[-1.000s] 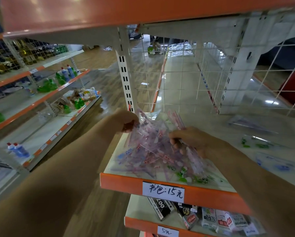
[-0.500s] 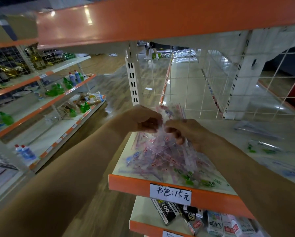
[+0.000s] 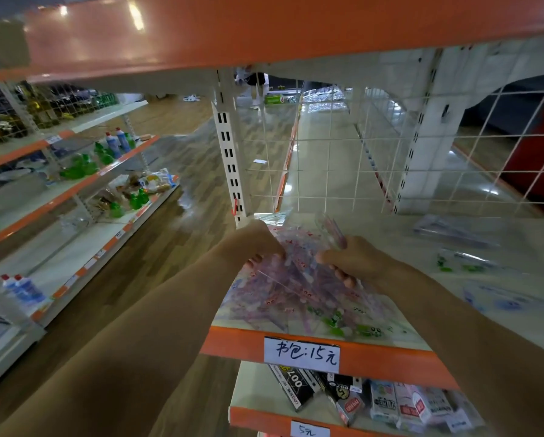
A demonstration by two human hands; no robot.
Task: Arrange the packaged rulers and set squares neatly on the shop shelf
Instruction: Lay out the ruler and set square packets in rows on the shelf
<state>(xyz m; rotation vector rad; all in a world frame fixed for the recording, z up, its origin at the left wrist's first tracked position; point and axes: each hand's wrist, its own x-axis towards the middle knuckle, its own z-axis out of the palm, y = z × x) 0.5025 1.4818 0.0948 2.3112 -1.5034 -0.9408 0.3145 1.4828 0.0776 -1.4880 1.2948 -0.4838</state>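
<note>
A loose heap of clear-packaged pink and purple rulers and set squares [image 3: 296,288] lies on the cream shelf [image 3: 453,234] at its left front corner. My left hand [image 3: 255,244] grips the heap's upper left side. My right hand [image 3: 352,260] grips the heap's right side, and one packet [image 3: 332,228] sticks up tilted above its fingers. A few green-printed packets [image 3: 359,329] lie at the heap's front edge. More clear packets [image 3: 456,230] lie scattered further right on the same shelf.
An orange shelf edge with a handwritten price tag [image 3: 302,354] runs below the heap. The shelf underneath holds small boxed goods [image 3: 400,405]. A white wire mesh [image 3: 359,152] backs the shelf, a slotted post [image 3: 229,159] stands at its left. Bottles [image 3: 116,143] fill racks across the aisle.
Both hands came together over the heap from either side, then spread slightly apart again; the pile got gathered and shifted a little, with one packet now sticking up by my right hand.
</note>
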